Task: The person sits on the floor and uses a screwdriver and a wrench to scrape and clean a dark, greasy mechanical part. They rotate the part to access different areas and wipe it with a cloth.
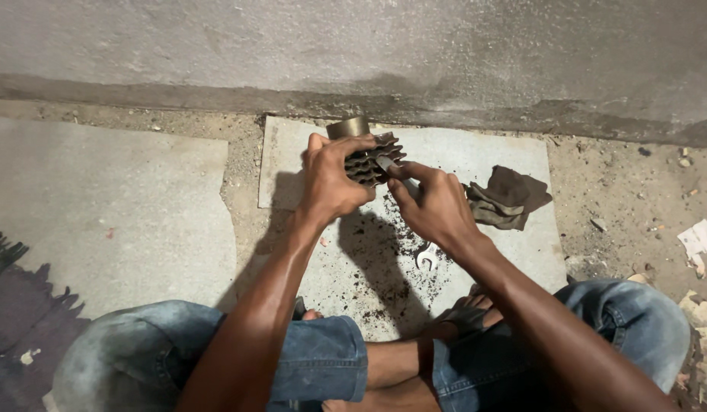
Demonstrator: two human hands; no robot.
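Observation:
My left hand [332, 177] grips a dark finned metal engine cylinder [375, 158] and holds it up above a grey stone slab [475, 152]. A round metal sleeve [347, 127] sticks out of the cylinder's far end. My right hand [430, 202] holds a thin metal tool [385, 164] whose tip rests against the fins. Dark scraped dirt [392, 244] lies scattered on the slab below the hands.
A spanner [426, 256] lies on the slab near my right wrist. A crumpled brown rag [507, 197] sits to the right. My knees in jeans [323, 358] frame the bottom. A concrete wall [353, 46] rises behind, and scraps of paper [698, 238] lie at far right.

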